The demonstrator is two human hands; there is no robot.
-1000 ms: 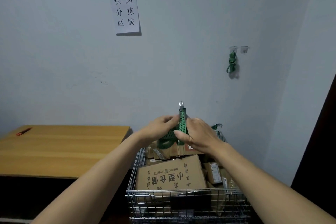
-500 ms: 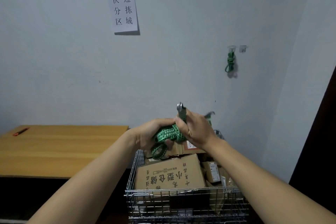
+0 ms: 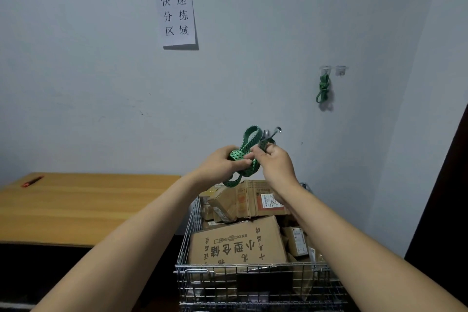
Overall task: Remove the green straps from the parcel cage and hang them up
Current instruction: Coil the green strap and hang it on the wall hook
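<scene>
I hold a green strap (image 3: 249, 138) with black dots in both hands above the wire parcel cage (image 3: 186, 238). My left hand (image 3: 222, 166) grips the bundled coils of it. My right hand (image 3: 274, 162) pinches the strap's end, where metal hooks (image 3: 272, 133) stick up. One loop stands above my hands and another hangs below them. A second green strap (image 3: 323, 90), knotted into a bundle, hangs from the left one of two clear wall hooks (image 3: 326, 69) at the upper right. The right wall hook (image 3: 341, 70) is bare.
The cage is filled with cardboard parcels (image 3: 238, 243). A wooden table (image 3: 76, 205) stands to its left with a red pen (image 3: 31, 181) at its far corner. A paper sign (image 3: 177, 15) is pinned to the wall. A dark door edge (image 3: 445, 197) is at the right.
The strap was stretched upright between my hands a second ago; now it is gathered into loops, with one loop thrown up and the hooks tilted to the right.
</scene>
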